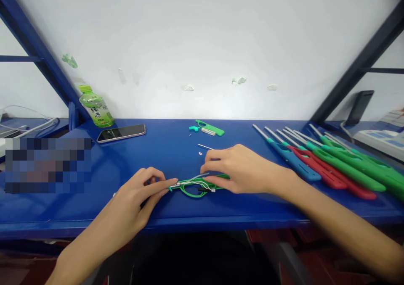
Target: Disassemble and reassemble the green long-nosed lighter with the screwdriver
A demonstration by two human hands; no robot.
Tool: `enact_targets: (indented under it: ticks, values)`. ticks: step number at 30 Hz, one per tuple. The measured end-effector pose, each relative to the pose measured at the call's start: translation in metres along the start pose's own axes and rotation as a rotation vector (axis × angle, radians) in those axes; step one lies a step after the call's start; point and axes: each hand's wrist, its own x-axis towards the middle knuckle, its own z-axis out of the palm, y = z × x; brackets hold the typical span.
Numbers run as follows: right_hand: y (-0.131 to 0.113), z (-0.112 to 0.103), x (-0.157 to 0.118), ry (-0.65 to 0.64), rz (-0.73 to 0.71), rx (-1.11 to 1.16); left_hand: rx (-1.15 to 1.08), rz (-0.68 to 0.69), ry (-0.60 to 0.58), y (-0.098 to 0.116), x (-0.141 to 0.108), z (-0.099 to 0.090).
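Observation:
An opened green gas lighter casing lies near the table's front edge, with its inner parts exposed. Thin white wires and a grey tube run along it. At its left end, my left hand pinches the narrow front part, where a teal collar shows. Over the handle end hovers my right hand, fingers curved and apart from the thumb, whose tip is at the casing beside the tube. A small white connector piece and a black part sit below that thumb.
Behind lie a green casing half, a teal trigger, a metal rod and a tiny white piece. Several long lighters are at right. A phone and a green drink bottle are back left.

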Motion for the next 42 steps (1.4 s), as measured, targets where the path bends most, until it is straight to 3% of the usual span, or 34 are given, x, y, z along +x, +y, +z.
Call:
enact_targets:
  ticks: [12, 27, 34, 42]
  values:
    - [0.004, 0.001, -0.001, 0.009, -0.100, 0.085, 0.000, 0.009, 0.007, -0.001, -0.001, 0.000]
    - [0.003, 0.000, -0.003, -0.024, -0.063, 0.058, 0.009, 0.025, 0.017, 0.000, 0.000, 0.000]
    - [-0.005, -0.001, -0.003, 0.087, -0.038, 0.132, 0.002, 0.015, 0.004, 0.000, -0.001, 0.000]
    - [-0.009, 0.003, -0.001, 0.029, -0.075, 0.163, 0.009, 0.028, 0.022, 0.002, 0.002, -0.001]
